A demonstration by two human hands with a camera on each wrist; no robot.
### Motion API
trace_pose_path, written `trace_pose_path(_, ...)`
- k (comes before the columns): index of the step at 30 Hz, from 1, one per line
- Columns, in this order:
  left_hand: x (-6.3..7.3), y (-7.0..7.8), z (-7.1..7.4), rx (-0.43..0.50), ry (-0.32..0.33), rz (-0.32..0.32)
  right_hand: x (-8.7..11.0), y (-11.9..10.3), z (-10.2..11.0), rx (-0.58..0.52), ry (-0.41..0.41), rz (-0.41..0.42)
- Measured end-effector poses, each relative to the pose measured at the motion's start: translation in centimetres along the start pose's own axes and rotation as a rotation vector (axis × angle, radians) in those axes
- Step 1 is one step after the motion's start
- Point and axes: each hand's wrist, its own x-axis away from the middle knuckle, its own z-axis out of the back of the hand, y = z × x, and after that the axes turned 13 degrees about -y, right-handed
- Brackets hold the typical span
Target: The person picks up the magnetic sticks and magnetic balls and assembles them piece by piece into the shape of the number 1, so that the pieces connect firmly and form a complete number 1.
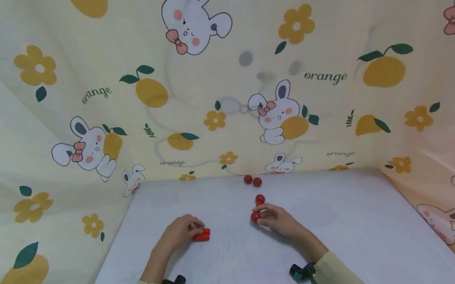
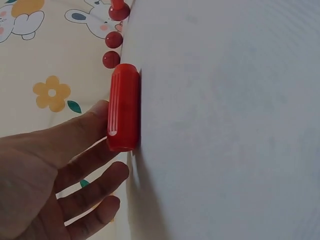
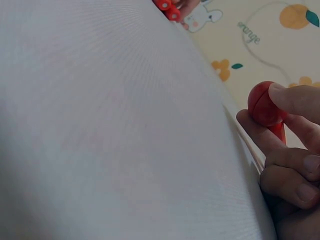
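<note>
Two short red cylinders lie side by side on the table at my left hand (image 1: 183, 230). The nearer cylinder (image 2: 125, 107) has ribbed grooves, and my thumb and index finger reach behind it. In the head view they pinch the farther cylinder (image 1: 207, 231). The right-hand cylinders (image 3: 173, 13) show round holes in their ends. My right hand (image 1: 278, 220) pinches a glossy red ball (image 3: 265, 104) between thumb and fingers, and a red bar (image 3: 277, 131) extends from it. Another red ball (image 1: 260, 198) sits at the far end of that bar, partly behind my fingers.
Two more red balls, a left ball (image 1: 248, 179) and a right ball (image 1: 257, 182), lie near the back edge of the white table (image 1: 229, 266). Behind it hangs a printed cloth (image 1: 235, 132) with rabbits and oranges. Dark wrist cameras sit on both wrists.
</note>
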Motion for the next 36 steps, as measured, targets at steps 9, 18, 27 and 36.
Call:
trace_pose_path(9, 0.1, 0.1, -0.1, -0.061, 0.032, -0.015, -0.1, 0.1, 0.0, 0.014, -0.006, 0.001)
trace_pose_path(18, -0.5, -0.1, -0.3, -0.059, 0.020, 0.006, 0.0, 0.1, 0.0, 0.012, 0.008, -0.021)
trace_pose_path(27, -0.6, 0.5, -0.4, 0.013, 0.032, 0.008, 0.1, 0.0, 0.0, 0.026, 0.015, -0.016)
trace_pose_path(36, -0.9, 1.3, -0.9, 0.146, 0.022, -0.056, 0.1, 0.1, 0.0, -0.003, 0.008, -0.012)
